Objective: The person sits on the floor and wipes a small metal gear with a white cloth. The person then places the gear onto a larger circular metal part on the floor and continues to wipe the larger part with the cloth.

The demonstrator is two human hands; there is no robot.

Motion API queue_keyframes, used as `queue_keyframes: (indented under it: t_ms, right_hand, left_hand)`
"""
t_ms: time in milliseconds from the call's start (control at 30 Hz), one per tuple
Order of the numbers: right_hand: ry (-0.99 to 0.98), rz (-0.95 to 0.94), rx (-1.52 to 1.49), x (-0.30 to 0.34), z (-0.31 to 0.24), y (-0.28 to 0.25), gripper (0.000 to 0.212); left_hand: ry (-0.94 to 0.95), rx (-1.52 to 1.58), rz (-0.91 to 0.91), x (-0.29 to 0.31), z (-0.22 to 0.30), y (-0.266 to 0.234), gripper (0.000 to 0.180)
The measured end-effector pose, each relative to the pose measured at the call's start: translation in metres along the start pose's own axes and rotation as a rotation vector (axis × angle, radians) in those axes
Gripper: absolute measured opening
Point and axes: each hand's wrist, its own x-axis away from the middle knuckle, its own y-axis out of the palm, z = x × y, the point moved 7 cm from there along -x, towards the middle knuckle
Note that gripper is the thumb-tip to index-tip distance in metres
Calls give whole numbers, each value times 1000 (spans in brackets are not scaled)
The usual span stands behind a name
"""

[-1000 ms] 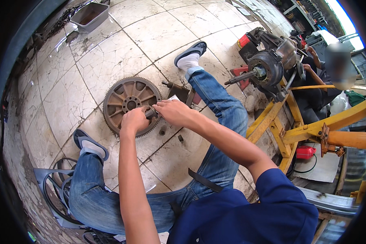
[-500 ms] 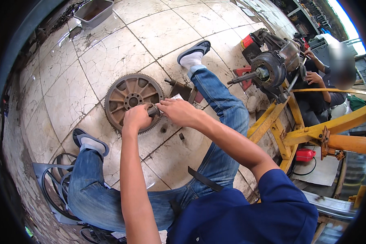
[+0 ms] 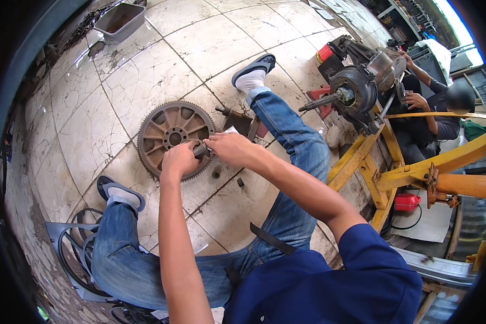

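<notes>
A brown toothed flywheel lies flat on the tiles between my feet. Over its near right edge, my left hand is closed around a short dark metal cylinder. My right hand is at the cylinder's other side, its fingers bent and drawn together close to that end. What they pinch, if anything, is too small to make out. A small white piece shows just beyond my right knuckles. Below the hands, a small ring and a small dark metal piece rest on the floor.
A dark metal block with a rod lies beside my right leg. To the right, a yellow steel frame stands near a large axle assembly, where another person works. A grey basin sits far left; black belts lie near left.
Both hands stay by the flywheel, and the dark cylinder has turned slightly in my left hand. At the axle assembly, the other person's upper hand has shifted upward. The view has moved a little.
</notes>
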Motion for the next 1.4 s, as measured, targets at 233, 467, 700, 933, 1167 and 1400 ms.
queue_keyframes:
  t_ms: [233,467,700,933,1167,1400]
  right_hand:
    - [-16,31,-18,13,-9,-10,37]
    - [9,83,65,12,-8,-5,37]
    - [36,49,52,21,-14,-8,45]
    - [8,31,53,23,-16,-16,45]
    - [-81,41,-73,17,-4,-13,42]
    - [-14,-23,-218,4,8,-9,41]
  left_hand:
    - [-5,-2,-4,-2,-2,3,39]
    - [8,-23,3,-2,4,0,44]
    - [-31,-42,-26,0,-1,2,53]
    - [-17,-31,-7,1,1,-2,49]
    - [-8,-32,5,3,1,3,48]
    - [-25,-26,-11,0,0,4,53]
